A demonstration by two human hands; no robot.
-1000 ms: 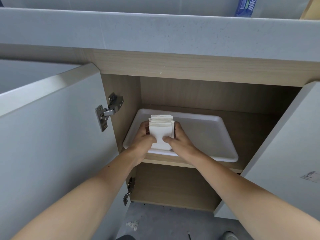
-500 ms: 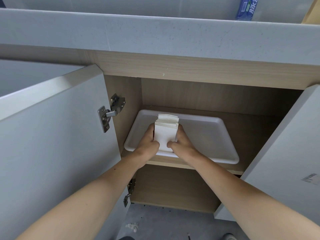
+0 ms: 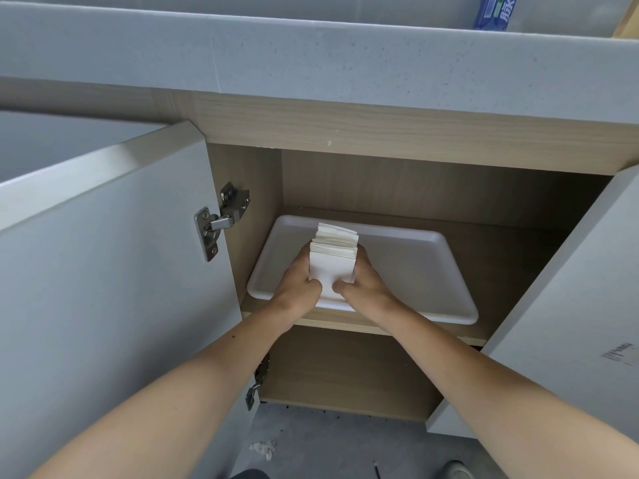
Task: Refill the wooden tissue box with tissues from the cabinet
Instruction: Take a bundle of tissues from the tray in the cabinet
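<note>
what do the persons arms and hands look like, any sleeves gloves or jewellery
Both forearms are bare up to the frame edge, with no sleeves in view. The left hand and right hand wear no gloves, and no rings, watch or bracelet show.

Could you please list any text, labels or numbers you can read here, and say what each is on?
Blue packet on the countertop: large white Chinese characters, cut off by the frame's top edge, not readable.
Sticker on the right cabinet door: barcode-like print, too small and blurred to read.
Nothing else bears text.
</note>
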